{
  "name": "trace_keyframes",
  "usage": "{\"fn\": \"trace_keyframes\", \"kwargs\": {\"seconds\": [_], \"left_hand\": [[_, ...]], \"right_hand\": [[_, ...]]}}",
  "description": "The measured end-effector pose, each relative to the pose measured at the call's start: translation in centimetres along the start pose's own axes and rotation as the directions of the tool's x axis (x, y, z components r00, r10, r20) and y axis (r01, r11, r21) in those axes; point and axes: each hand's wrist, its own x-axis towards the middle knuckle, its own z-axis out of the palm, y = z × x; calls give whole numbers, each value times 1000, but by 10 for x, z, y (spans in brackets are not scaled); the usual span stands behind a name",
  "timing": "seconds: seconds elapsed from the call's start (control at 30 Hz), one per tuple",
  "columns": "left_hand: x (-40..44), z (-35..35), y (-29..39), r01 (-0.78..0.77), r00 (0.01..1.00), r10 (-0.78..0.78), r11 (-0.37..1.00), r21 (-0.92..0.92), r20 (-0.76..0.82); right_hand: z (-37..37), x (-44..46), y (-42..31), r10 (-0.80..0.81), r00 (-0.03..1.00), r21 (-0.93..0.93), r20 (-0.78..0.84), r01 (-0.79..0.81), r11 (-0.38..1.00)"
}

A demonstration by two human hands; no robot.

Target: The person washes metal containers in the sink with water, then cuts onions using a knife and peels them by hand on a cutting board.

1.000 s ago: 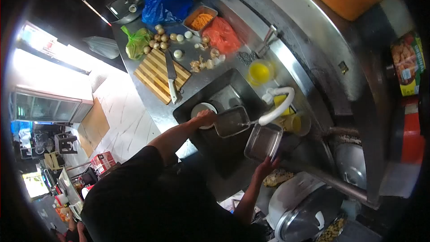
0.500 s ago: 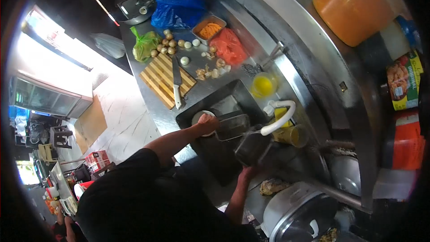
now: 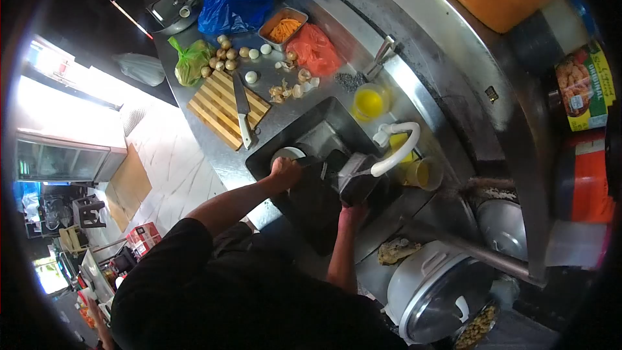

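Drawn closer to the faucet [image 3: 396, 164] at the sink's right side over the past half second, my right hand [image 3: 353, 212] brings a rectangular container [image 3: 358, 185] in near its tip, while the clear tray [image 3: 310, 162] in my left hand [image 3: 285, 174] has turned from showing its broad face to a narrow, dark outline. My left arm reaches across to the sink [image 3: 353, 128], forearm slanting, hand fisted around the tray's near end above a round white dish [image 3: 287, 153] inside the basin. My right forearm rises steeply along the sink's near right side, the hand gripping the container's near edge; how its fingers wrap, I cannot tell. Both vessels are over the sink, side by side; whether they touch is unclear. Just past the sink's far left edge lie a striped cutting board [image 3: 217, 107] and knife [image 3: 240, 94].
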Motion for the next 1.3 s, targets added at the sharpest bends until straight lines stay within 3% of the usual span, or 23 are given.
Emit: {"fn": "trace_keyframes", "kwargs": {"seconds": [0.07,0.13,0.17,0.2,0.23,0.3,0.37,0.43,0.5,0.53,0.63,0.67,0.73,0.8,0.83,0.93,1.03,1.07,1.1,1.17,1.2,1.23,1.3], "left_hand": [[1,-14,-8,-42,998,44,999,34,-50],[2,-44,-15,-96,995,96,994,44,-14],[1,-75,-19,-128,991,127,991,32,48],[1,-97,-21,-160,981,157,987,16,111],[2,-106,-27,-220,975,219,973,65,25],[-5,-112,-37,-323,929,346,931,168,-131],[-10,-127,-38,-388,871,431,898,205,-237],[-16,-143,-37,-407,812,465,885,227,-354],[-27,-157,-32,-404,756,453,891,207,-472],[-33,-168,-32,-398,747,445,895,203,-494],[-48,-201,-41,-369,697,433,900,231,-572],[-53,-208,-46,-357,665,441,897,261,-603],[-59,-214,-58,-330,578,475,880,342,-664],[-62,-218,-66,-387,542,559,829,404,-627],[-65,-220,-69,-409,523,596,802,435,-609],[-70,-204,-74,-380,587,599,798,468,-545],[-73,-166,-95,-126,684,224,974,190,-695],[-78,-176,-93,-147,662,233,972,181,-713],[-81,-166,-91,-111,673,185,983,149,-716],[-82,-146,-95,-11,669,84,995,104,-738],[-88,-155,-92,-27,681,-21,998,-55,-732],[-91,-149,-89,107,647,-266,960,-260,-715],[-85,-125,-87,320,488,-690,712,-626,-535]], "right_hand": [[-2,-3,11,-37,998,-61,45,40,997],[-20,-4,-18,-24,989,-440,145,86,894],[-25,-2,-30,191,982,-85,-1,-190,978],[-28,1,-45,431,901,308,-58,-395,866],[-29,2,-53,646,763,658,-16,-478,582],[-40,2,-27,418,888,381,-193,-325,866],[-53,1,-15,117,965,28,-234,-114,993],[-59,9,-29,-199,970,-312,-143,146,939],[-67,10,-81,-359,921,-567,150,378,732],[-67,7,-106,-279,930,-520,240,366,772],[-55,2,-76,-415,767,-420,489,624,658],[-58,-4,-78,-485,673,-460,558,738,494],[-57,-19,-83,-497,607,-356,620,782,511],[-60,-37,-90,-499,540,-287,678,819,497],[-59,-43,-95,-504,559,-284,659,805,521],[-48,-37,-99,-537,584,-269,609,788,553],[-37,-45,-127,-482,681,-449,551,729,517],[-33,-48,-130,-525,615,-363,588,781,508],[-22,-55,-127,-505,609,-270,612,761,590],[-9,-58,-126,-571,501,-254,650,852,459],[-1,-50,-133,-627,533,-166,568,821,547],[5,-43,-138,-635,596,-204,492,788,581],[9,-20,-177,-626,709,-268,326,704,658]]}}
